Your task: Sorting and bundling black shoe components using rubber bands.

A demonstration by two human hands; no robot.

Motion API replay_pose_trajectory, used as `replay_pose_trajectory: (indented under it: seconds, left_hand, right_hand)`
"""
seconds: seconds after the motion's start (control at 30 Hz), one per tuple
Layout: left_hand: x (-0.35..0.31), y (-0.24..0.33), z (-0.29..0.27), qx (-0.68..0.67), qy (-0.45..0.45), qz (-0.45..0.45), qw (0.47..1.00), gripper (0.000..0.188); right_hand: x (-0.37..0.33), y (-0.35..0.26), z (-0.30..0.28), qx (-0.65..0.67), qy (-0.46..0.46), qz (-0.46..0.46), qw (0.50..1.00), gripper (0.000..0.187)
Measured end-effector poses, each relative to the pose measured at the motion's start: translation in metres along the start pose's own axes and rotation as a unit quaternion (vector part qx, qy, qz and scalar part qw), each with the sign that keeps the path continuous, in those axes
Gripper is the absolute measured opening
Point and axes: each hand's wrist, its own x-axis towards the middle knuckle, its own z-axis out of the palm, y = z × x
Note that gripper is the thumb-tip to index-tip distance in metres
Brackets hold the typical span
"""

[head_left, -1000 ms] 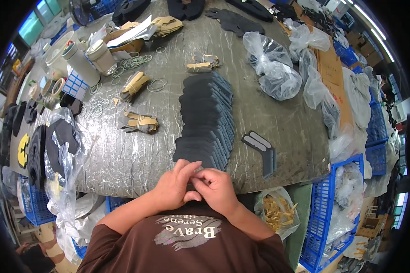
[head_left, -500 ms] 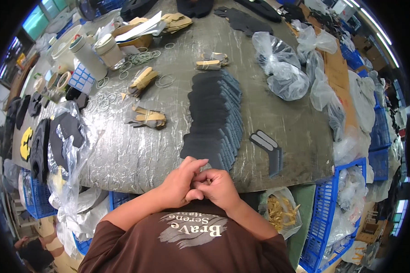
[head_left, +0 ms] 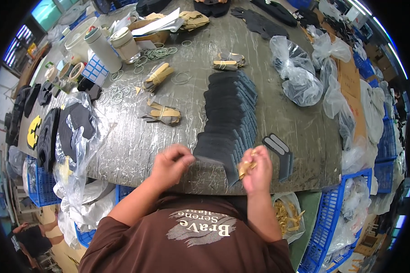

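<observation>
A long overlapping row of black pieces with blue-grey edges point(head_left: 223, 109) runs down the table toward me. Beside its near left corner is my left hand point(head_left: 171, 167), slightly blurred, fingers pinched together; I cannot tell whether they grip that corner. My right hand point(head_left: 258, 175) is closed round crumpled tan paper strips point(head_left: 247, 167), just right of the row's near end. To the right of that hand lies an angled black and blue-grey piece with two light grey oval strips point(head_left: 278, 144).
Banded bundles point(head_left: 163, 113) and rubber bands point(head_left: 118, 94) lie left of the row. A bottle point(head_left: 102, 48) and jar point(head_left: 125, 45) stand behind them. Clear plastic bags point(head_left: 300, 77) sit at right. Below the table edge are a bag of tan scraps point(head_left: 287, 216) and a blue crate point(head_left: 321, 227).
My hands were together at the row's near end; now they are apart, left hand to the left, right hand to the right. Tan paper strips now show in my right hand. The view has shifted slightly.
</observation>
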Motion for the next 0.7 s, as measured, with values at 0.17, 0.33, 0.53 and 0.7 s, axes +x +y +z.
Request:
replay_pose_trajectory:
  seconds: [0.17,0.33,0.53,0.7]
  left_hand:
    - [0.005,-0.010,-0.019,-0.193,0.127,-0.350,0.908,0.009]
    - [0.003,-0.010,-0.024,-0.167,0.088,-0.401,0.897,0.010]
    - [0.007,-0.007,-0.010,-0.061,-0.054,-0.392,0.917,0.010]
    - [0.014,-0.002,-0.002,0.000,-0.078,-0.394,0.916,0.012]
  right_hand:
    - [0.010,0.000,-0.006,-0.736,-0.155,-0.306,0.584,0.017]
    - [-0.018,0.020,-0.010,-0.782,-0.237,-0.310,0.486,0.019]
    - [-0.020,0.026,-0.013,-0.752,-0.223,-0.334,0.523,0.012]
    - [-0.021,0.024,-0.007,-0.748,-0.213,-0.314,0.545,0.013]
